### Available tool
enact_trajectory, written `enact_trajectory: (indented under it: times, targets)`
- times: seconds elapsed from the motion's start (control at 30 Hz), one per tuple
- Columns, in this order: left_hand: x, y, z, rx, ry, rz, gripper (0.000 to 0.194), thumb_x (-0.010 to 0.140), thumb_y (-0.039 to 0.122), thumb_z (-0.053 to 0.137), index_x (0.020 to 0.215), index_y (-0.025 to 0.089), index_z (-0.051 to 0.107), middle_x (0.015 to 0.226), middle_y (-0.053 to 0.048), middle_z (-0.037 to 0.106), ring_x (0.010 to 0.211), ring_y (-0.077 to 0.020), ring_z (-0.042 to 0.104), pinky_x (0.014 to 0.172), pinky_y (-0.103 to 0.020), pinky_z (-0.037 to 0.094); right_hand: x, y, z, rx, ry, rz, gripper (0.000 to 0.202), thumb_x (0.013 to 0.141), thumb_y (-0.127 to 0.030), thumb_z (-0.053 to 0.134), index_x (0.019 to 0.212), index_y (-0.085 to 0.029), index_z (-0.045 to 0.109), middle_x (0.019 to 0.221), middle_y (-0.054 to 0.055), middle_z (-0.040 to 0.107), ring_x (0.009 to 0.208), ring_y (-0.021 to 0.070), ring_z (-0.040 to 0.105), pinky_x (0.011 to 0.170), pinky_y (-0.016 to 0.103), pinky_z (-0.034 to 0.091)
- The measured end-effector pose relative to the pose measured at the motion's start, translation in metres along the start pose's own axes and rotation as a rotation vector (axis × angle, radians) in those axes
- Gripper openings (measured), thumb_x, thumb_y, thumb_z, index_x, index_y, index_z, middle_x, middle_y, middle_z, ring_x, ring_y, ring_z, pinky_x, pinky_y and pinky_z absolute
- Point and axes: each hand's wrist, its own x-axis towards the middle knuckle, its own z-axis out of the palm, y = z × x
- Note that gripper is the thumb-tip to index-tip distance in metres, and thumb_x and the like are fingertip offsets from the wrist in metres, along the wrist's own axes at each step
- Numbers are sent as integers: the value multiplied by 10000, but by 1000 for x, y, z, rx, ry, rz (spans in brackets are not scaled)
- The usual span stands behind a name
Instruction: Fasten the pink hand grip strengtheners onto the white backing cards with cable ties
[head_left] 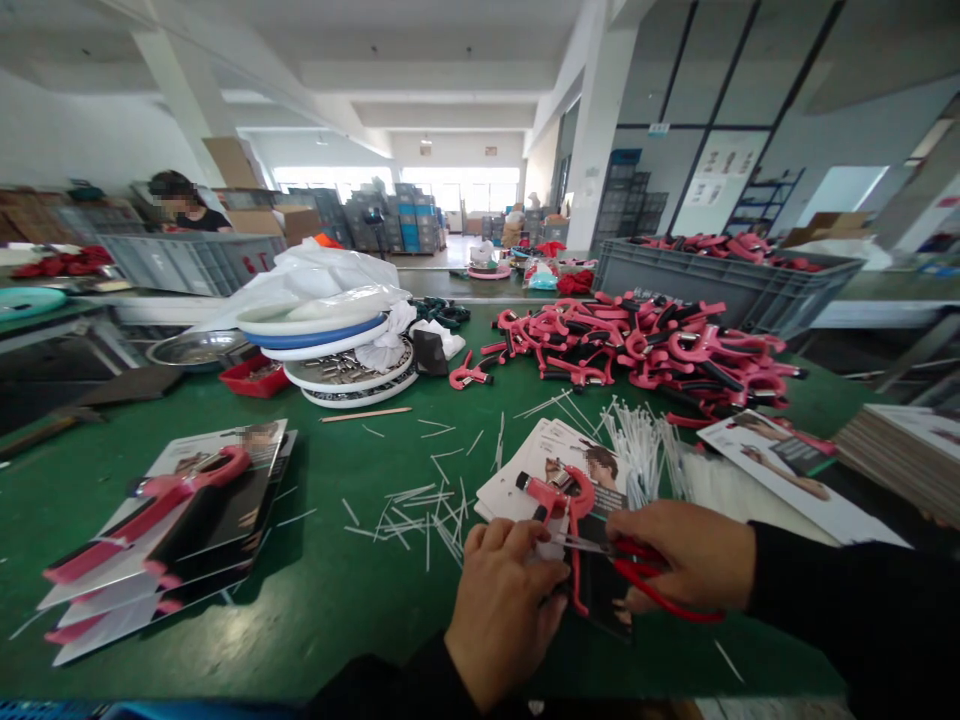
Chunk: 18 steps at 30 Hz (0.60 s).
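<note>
My right hand [679,555] is closed round the red handles of a pair of scissors [637,570]. Its blades reach left across a pink hand tool with a black grip [581,490], beside a white cable tie. That tool lies on printed cards [517,480]. My left hand [506,605] is curled over the tool's near-left side, fingers bent, covering part of it. Several cut white tie ends [427,520] are strewn on the green table [315,620] left of the cards. Behind my right hand stands a bundle of white cable ties [637,450].
Carded pink tools [172,510] are stacked at left. Loose pink tools [637,345] form a heap at back right, before a grey crate [720,280]. White trays of metal parts [349,370] stand at back left. A card stack [900,460] sits right. Another person [191,210] is far left.
</note>
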Motion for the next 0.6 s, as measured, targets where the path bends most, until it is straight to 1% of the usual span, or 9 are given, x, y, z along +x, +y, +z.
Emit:
enact_trajectory:
  times: [0.1,0.17,0.23,0.27,0.33,0.4,0.47,0.53,0.6]
  targets:
    - [3,2,1,8,-33,25,149,675,267,683,809,332,696,1114,-19,587,954,-279,481,789,-440,313,0,-1,1,15,-1,-4,389,618,-481,657,881,-202,591,732,27,624,633,196,570,516,248,321]
    - [4,4,2,26,-16,31,109,684,234,678,755,315,691,1129,-5,584,953,-272,486,790,-438,313,0,-1,0,34,-9,-3,369,621,-459,658,879,-203,593,713,18,618,615,186,560,503,240,313]
    - [3,4,6,38,45,51,101,712,199,654,742,292,676,1156,-3,571,959,-259,492,793,-424,321,1,-1,-1,54,-15,1,349,622,-440,656,874,-206,594,697,7,613,599,177,555,493,234,306]
    - [3,3,8,39,96,53,104,737,187,629,753,282,668,1152,-12,570,956,-249,497,792,-412,329,1,-1,-2,54,-14,6,348,617,-441,658,869,-209,593,693,4,612,597,177,556,491,234,305]
    - [0,0,13,13,213,21,130,789,163,565,781,260,651,1061,-35,602,902,-220,520,764,-374,357,0,-1,-3,20,1,4,368,603,-451,668,879,-218,592,708,6,617,614,187,569,501,239,315]
    - [-3,-5,18,-55,289,-15,146,822,150,514,798,233,631,918,-42,630,821,-193,540,725,-335,385,0,-3,-3,-92,44,-41,364,605,-421,672,900,-225,588,746,20,625,655,207,588,520,252,329]
    - [-7,-9,23,-167,301,-18,141,835,144,493,805,213,612,823,-36,632,769,-177,552,698,-302,413,2,-6,-1,-256,104,-121,301,614,-310,663,890,-221,583,764,30,623,669,213,593,523,260,327]
    - [-10,-12,26,-301,300,-26,144,839,134,481,807,206,601,821,-36,617,770,-163,563,690,-269,437,5,-11,3,-410,182,-217,237,630,-205,630,861,-206,578,759,36,617,643,199,583,507,257,313]
    - [-13,-14,27,-410,315,-52,134,828,129,497,797,203,604,866,-44,584,814,-156,564,708,-245,454,9,-14,8,-518,280,-300,172,693,-149,581,860,-187,575,730,38,614,603,175,565,493,254,300]
